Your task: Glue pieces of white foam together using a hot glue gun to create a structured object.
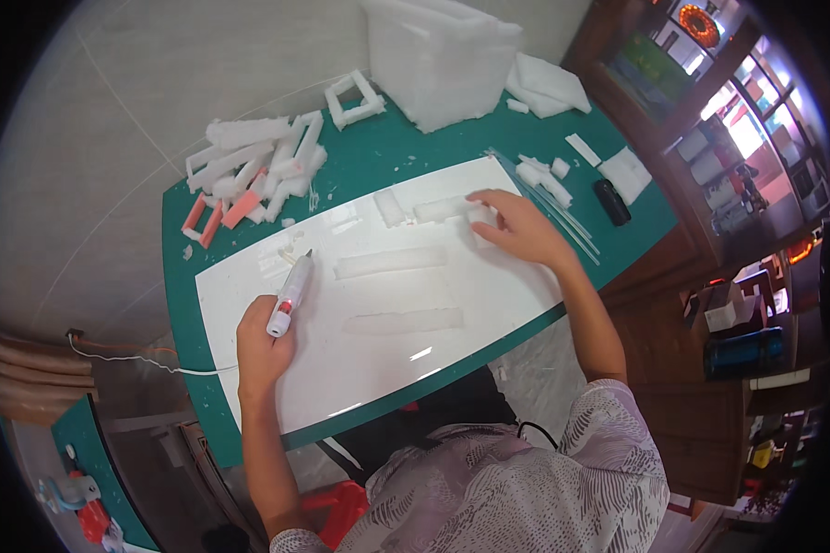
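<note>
The person wears a loose, short-sleeved shirt (507,493) in pale greyish white with a lilac tint, printed all over with fine dark curving lines and short dashes. The same print runs onto the right sleeve (615,426) and the left sleeve (295,542). Black fabric legwear (452,405) shows 1 narrow white stripe (343,458). 1 thin, curved black cord (533,427) lies beside the shirt. The left hand (266,346) and right hand (523,230) are bare, as are the 2 forearms (592,313).

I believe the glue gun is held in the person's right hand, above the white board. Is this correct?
Not quite: the head view shows the glue gun held in the left hand, above the white board.
</note>
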The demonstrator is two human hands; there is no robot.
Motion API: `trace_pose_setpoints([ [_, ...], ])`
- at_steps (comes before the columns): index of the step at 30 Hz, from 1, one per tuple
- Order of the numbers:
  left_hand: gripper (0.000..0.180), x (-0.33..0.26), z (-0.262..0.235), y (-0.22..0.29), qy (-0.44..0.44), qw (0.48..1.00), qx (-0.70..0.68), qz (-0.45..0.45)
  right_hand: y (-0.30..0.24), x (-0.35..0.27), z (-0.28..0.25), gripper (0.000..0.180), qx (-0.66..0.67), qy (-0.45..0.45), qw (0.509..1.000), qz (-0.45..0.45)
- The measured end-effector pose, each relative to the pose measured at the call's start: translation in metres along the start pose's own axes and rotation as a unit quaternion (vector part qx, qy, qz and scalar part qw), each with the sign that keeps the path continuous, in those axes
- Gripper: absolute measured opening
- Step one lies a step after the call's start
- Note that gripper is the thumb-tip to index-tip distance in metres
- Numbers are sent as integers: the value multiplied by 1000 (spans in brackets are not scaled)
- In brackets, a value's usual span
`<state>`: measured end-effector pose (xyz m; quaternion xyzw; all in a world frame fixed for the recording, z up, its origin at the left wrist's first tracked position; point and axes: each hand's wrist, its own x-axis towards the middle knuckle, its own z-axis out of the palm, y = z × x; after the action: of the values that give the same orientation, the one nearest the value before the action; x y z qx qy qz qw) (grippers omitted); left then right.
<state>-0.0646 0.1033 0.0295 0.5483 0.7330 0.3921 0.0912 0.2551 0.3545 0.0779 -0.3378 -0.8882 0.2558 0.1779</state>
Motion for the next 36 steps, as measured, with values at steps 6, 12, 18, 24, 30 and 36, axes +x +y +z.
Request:
trace_pose_setpoints([
  [6,11,1,1,4,3,1000,-5,-10,39,-31,-23,36,4,-31,999,30],
  [12,8,1,3,5,18,1000,-1,-16,105,-41,-36,23,-104,149,976,119],
  [18,9,-3,1,4,15,1000,12,-16,109,-35,-28,16,-173,100,962,185],
  [24,8,4,11,4,6,1000,-17,7,141,-33,-67,19,-227,-19,953,200],
  [30,10,0,2,6,19,1000,-22,-4,122,-32,-116,22,148,-52,974,164],
  [36,13,-4,-5,-1,24,999,-15,22,84,-35,-119,25,239,-77,954,164],
])
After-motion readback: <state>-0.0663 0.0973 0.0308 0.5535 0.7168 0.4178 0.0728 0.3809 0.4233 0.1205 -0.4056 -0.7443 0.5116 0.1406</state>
